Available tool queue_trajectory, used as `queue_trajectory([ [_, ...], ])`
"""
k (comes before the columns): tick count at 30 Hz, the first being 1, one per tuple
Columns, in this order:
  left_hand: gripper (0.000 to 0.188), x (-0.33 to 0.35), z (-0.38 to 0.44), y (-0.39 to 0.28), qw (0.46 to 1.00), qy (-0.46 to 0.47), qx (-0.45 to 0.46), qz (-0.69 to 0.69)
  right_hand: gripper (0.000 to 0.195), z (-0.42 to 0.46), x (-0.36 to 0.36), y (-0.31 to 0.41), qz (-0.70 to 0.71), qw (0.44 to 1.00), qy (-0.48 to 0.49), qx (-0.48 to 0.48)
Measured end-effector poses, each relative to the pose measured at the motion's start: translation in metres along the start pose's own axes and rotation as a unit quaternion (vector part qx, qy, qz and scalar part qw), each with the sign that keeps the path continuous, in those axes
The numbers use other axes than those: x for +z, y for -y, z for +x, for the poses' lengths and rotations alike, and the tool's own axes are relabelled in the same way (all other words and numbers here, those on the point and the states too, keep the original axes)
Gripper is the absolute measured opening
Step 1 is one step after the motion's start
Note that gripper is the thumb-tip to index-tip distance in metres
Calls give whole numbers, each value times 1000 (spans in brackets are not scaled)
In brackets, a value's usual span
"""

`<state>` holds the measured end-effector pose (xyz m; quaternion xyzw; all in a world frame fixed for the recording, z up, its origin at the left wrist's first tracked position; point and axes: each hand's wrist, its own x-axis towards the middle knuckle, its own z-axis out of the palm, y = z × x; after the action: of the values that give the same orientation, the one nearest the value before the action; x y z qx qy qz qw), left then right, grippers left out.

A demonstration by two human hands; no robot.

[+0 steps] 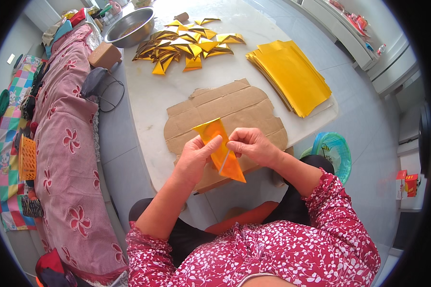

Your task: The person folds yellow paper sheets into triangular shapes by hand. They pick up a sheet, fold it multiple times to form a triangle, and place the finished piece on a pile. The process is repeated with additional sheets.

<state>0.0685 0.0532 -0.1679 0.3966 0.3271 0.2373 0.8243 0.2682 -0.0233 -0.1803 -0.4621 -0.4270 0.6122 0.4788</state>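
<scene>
Between my hands is a piece of folded gold foil paper (215,131), tilted, with pointed ends at top left and bottom right and a pale strip along its lower part. My left hand (197,158) grips its left side, thumb lying across the front. My right hand (253,145) pinches its right edge between thumb and fingertips. Beneath the paper lies a flattened piece of brown cardboard (226,100) on the pale table (147,118). A stack of flat gold sheets (291,79) lies to the right, and a heap of folded gold paper pieces (186,41) is at the back.
A steel bowl (131,28) with small grains inside stands at the table's back left. Left of the table, a pink flowered cover (68,143) drapes a long seat bearing an orange plastic basket (27,158). A bin with a blue-green liner (332,152) stands on the floor by my right knee.
</scene>
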Motion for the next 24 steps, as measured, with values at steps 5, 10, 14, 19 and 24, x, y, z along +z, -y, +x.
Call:
queue_trajectory([
  [5, 21, -5, 2, 6, 1000, 7, 12, 6, 16, 0, 3, 2, -8, 1000, 15, 20],
  [10, 22, -3, 2, 8, 1000, 8, 0, -8, 17, 0, 2, 0, 4, 1000, -1, 30],
  [14, 21, 0, 1, 4, 999, 33, -22, 38, 17, 3, -3, 3, -39, 997, -64, -11],
  [19, 20, -9, 3, 7, 991, 18, -18, 129, 17, 5, -4, 7, -32, 993, -110, -27],
  [24, 20, -5, 1, 3, 990, 6, -15, 138, 14, 7, -7, 3, -53, 989, -122, -65],
])
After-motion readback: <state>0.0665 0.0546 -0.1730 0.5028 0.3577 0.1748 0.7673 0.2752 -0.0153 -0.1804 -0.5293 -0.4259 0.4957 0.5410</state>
